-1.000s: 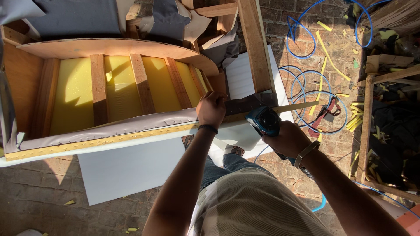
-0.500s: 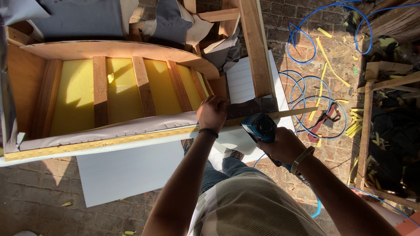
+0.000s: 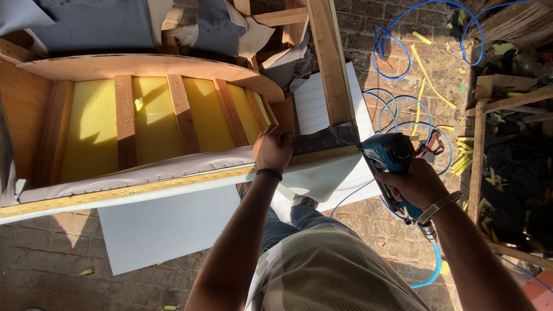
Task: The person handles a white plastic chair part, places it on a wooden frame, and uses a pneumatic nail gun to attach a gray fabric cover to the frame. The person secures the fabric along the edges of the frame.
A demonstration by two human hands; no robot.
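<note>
grey fabric pinched tight by left hand on wooden frame edge. blue staple gun clamped in right hand, just right of left grip, nose at fabric.

We've got the left hand on the fabric edge along the frame rail, staple gun in the right hand just right of it, hose beyond

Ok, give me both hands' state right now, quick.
Left hand: closed, pinching the grey fabric against the wooden frame rail.
Right hand: closed around the blue pneumatic stapler.
</note>
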